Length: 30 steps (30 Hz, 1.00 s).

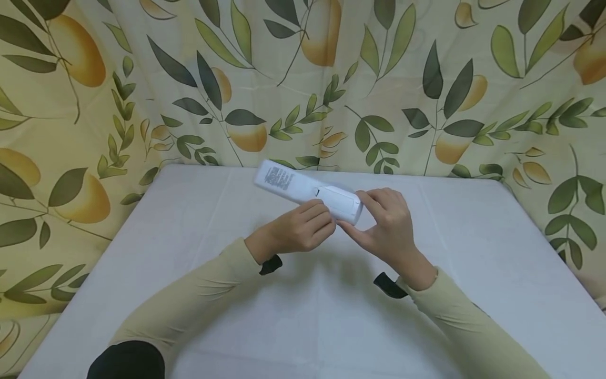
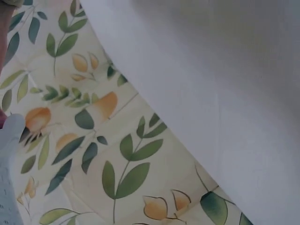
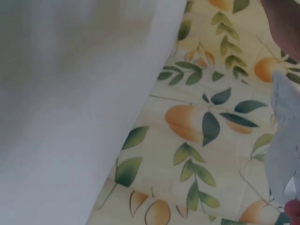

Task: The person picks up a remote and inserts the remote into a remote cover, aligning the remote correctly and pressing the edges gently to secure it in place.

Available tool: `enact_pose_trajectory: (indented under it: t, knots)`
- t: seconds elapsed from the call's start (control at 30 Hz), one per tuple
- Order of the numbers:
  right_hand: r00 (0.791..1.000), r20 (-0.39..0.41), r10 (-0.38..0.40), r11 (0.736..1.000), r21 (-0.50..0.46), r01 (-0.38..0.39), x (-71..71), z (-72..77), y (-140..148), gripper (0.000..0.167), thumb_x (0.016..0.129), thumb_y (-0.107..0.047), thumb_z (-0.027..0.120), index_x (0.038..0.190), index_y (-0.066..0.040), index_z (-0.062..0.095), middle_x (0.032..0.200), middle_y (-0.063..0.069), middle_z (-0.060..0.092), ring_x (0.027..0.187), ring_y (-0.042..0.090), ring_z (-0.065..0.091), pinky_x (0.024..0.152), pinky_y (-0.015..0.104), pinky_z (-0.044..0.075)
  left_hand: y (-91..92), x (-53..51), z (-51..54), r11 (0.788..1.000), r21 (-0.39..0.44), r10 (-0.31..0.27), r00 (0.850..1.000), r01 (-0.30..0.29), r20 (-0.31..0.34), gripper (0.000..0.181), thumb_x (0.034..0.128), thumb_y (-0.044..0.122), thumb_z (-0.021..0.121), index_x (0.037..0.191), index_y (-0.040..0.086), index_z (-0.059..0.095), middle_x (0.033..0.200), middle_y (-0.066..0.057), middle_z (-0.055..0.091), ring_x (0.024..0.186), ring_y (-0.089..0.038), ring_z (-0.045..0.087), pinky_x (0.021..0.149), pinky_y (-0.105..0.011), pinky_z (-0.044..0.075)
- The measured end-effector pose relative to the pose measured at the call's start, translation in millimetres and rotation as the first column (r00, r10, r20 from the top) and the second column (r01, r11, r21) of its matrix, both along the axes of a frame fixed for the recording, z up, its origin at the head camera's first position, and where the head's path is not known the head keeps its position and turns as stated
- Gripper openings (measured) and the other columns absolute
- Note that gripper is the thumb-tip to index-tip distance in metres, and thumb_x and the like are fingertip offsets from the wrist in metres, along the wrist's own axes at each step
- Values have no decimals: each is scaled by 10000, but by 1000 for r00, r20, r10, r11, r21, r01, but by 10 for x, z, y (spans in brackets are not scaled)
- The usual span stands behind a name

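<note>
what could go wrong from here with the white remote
The white remote could tip or slip: the left hand and right hand are both near one end, while the end with the printed label juts out unsupported.

Fingers lie close to the battery cover, so a careless push might pop it loose onto the table.

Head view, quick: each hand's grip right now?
Left hand: closed, holding the white remote at its near edge.
Right hand: closed, pinching the remote's right end between thumb and fingers.

Remote (image 1: 299,187) above table (image 1: 322,321), curtain (image 1: 303,129) behind
</note>
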State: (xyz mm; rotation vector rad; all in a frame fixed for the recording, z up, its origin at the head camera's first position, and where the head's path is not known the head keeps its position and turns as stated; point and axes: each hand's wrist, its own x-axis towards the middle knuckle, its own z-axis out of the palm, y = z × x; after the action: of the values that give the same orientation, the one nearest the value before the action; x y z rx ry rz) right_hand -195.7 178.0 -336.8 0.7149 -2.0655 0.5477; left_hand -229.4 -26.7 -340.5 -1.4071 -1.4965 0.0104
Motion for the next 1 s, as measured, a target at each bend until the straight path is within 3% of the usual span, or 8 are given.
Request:
enact_pose_trajectory:
  t: [0.2,0.33,0.4,0.57,0.63,0.77,0.9,1.0]
  knots:
    - [996,-69,-52,999,-3,52,-62,18,27,651,853,-585,534,935,49,654,803,198,631,736,344,566,663,462,456,-60,-71,4,991,108,70,996,-76,58,127,797,71,727,879,36,637,827,-33,631,795,-167,564,782,-234,491]
    - [980,-159,-117,993,-19,116,-80,65,22,619,851,-557,557,936,50,647,792,212,630,736,370,572,660,481,443,-56,-40,-15,948,253,159,976,-192,145,216,757,187,779,840,39,646,773,-45,626,750,-183,565,705,-252,479]
    - [973,-181,-146,989,-39,141,-78,77,18,620,850,-560,556,943,47,648,791,215,632,741,374,577,659,488,436,-24,-8,-20,911,308,196,944,-276,267,279,733,280,794,802,49,655,733,-47,623,711,-188,549,653,-266,461]
    - [974,-177,-144,989,-48,137,-78,83,-7,610,858,-544,562,990,46,641,825,218,630,768,371,573,678,490,435,92,56,22,825,322,258,817,-464,515,302,790,356,736,778,63,665,693,-31,640,678,-187,523,600,-281,431]
    - [980,-159,-118,993,-30,115,-78,92,-16,605,870,-528,557,1028,52,631,866,222,628,797,375,570,696,494,438,120,71,38,803,329,265,793,-496,548,250,824,302,711,776,61,661,690,-29,645,678,-188,525,593,-279,428]
    - [988,-130,-82,997,5,83,-67,123,-20,608,890,-516,527,1070,58,617,924,228,625,837,387,569,714,503,437,136,90,61,773,393,241,803,-498,545,149,832,166,697,751,54,640,678,-37,631,664,-195,524,577,-280,418]
    - [985,-135,-104,994,-29,101,-43,139,-46,602,879,-519,526,1041,51,631,893,221,632,813,376,570,698,498,430,164,85,79,775,464,136,831,-428,539,108,823,93,673,743,37,627,659,-49,592,650,-196,507,580,-281,408]
    - [981,-147,-130,990,-80,119,-27,134,-77,575,866,-502,550,1017,45,643,861,216,637,779,366,563,691,494,417,207,79,71,784,497,36,828,-371,560,101,821,61,631,726,30,622,626,-54,554,636,-186,479,587,-277,395]
